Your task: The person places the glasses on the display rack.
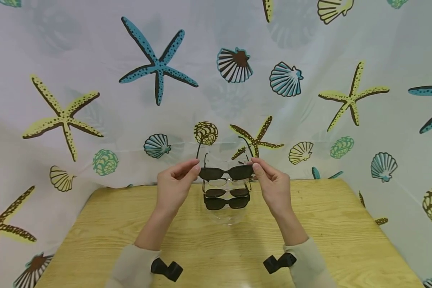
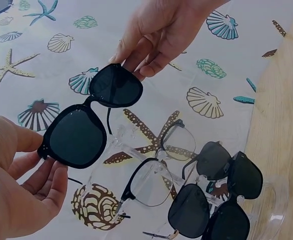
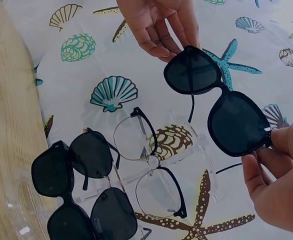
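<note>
Both hands hold one pair of black-framed sunglasses in front of a clear display stand. The left hand pinches the frame's left corner, thumb in front and fingers behind. At the opposite corner, the right hand pinches in the same way. The temples are unfolded and point away toward the cloth. Below on the stand sit half-rim clear glasses, thin-framed dark sunglasses and, lowest, thick black sunglasses. In the right wrist view, the held lenses show dark and whole.
The stand rises from a light wooden table, its clear curved base toward the front. Behind and at the sides hangs a white cloth printed with starfish and shells. A black strap piece sits at each sleeve.
</note>
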